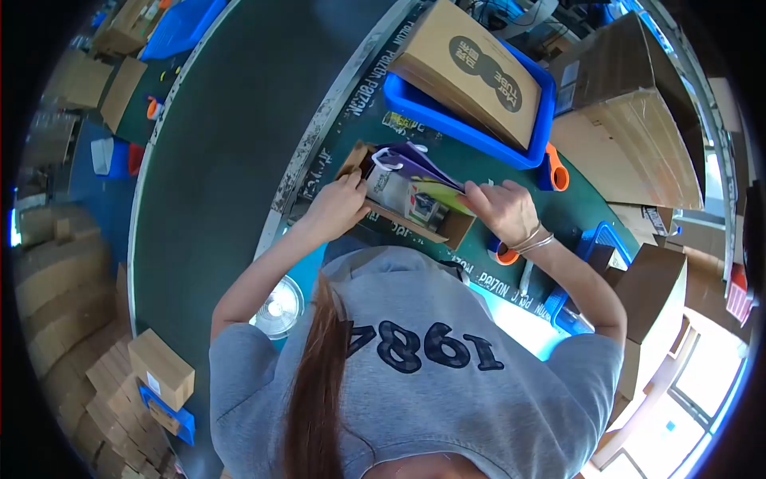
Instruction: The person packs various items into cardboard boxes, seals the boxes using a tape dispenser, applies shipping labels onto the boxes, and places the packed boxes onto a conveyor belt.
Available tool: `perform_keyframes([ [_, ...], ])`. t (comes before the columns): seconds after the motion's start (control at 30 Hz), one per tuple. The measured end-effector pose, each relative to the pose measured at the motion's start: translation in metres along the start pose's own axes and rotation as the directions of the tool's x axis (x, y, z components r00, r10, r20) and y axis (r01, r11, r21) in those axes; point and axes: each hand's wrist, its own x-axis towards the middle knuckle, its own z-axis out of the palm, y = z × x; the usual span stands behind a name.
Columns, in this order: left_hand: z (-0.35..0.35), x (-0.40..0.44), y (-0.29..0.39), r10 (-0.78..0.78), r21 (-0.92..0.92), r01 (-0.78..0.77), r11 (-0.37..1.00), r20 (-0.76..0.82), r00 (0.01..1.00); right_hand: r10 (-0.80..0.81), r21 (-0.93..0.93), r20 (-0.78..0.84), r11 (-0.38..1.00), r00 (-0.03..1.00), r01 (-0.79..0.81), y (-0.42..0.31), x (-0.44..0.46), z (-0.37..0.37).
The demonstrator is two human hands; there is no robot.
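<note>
A small open cardboard box [456, 231] lies on the green work surface in front of my chest. Inside it are a clear plastic packet [388, 190] and a green-and-black printed item [427, 209]. A purple bag [427, 166] with white cord handles stands partly out of the box, along its far side. The fingers of my left hand [339, 206] are curled over the box's left end. My right hand [507, 211] pinches the bag's right end, above the box's right side.
Behind the box, a blue tray [447, 128] holds a large printed carton [479, 72]. Orange tape rolls [559, 177] [504, 254] lie to the right, near large cartons [630, 144] and a blue basket [610, 239]. A dark conveyor belt [231, 160] runs on the left.
</note>
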Motion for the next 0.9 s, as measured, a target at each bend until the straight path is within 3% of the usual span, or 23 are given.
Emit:
perform_keyframes([
  [0.13,-0.006,0.014,0.02,0.063,0.084,-0.075,0.994,0.141,0.988,-0.176,-0.125,-0.019,0.977,0.984,0.172,-0.007,0.029,0.003],
  [0.17,-0.004,0.021,0.016,0.171,0.082,-0.182,0.98,0.122,0.978,-0.19,-0.127,-0.017,0.974,0.982,0.187,-0.013,0.033,0.006],
  [0.23,-0.004,0.038,0.015,0.267,0.081,-0.274,0.958,0.094,0.959,-0.119,-0.143,-0.041,0.983,0.992,0.112,-0.031,0.036,0.017],
  [0.3,-0.007,0.054,0.022,0.234,-0.034,-0.244,0.969,0.428,0.873,-0.028,-0.156,-0.069,0.988,0.997,0.017,-0.042,0.036,0.025],
  [0.33,-0.008,0.055,0.021,0.238,-0.033,-0.248,0.968,0.429,0.871,-0.024,-0.157,-0.069,0.988,0.997,0.012,-0.042,0.037,0.025],
  [0.47,-0.011,0.06,0.019,0.237,-0.122,-0.203,0.972,0.526,0.817,-0.008,-0.071,0.134,0.997,0.991,0.018,-0.031,0.037,0.017],
  [0.5,-0.005,0.06,0.017,0.24,-0.121,-0.207,0.971,0.527,0.815,-0.003,-0.072,0.133,0.997,0.991,0.013,-0.028,0.039,0.019],
  [0.63,0.035,0.045,0.002,0.324,-0.094,-0.31,0.946,0.29,0.901,0.039,-0.051,0.405,0.999,0.914,-0.02,-0.015,0.05,0.04],
  [0.7,0.038,0.041,0.01,0.298,-0.093,-0.283,0.955,0.333,0.894,0.205,-0.093,0.495,0.979,0.844,-0.184,-0.032,0.057,0.064],
  [0.83,0.031,0.034,0.03,0.214,-0.091,-0.194,0.977,0.45,0.867,0.191,-0.132,0.456,0.98,0.869,-0.147,-0.071,0.037,0.118],
  [0.9,0.036,0.031,0.031,0.248,-0.037,-0.249,0.968,0.299,0.921,0.288,-0.038,0.522,0.948,0.803,-0.315,-0.062,0.043,0.126],
])
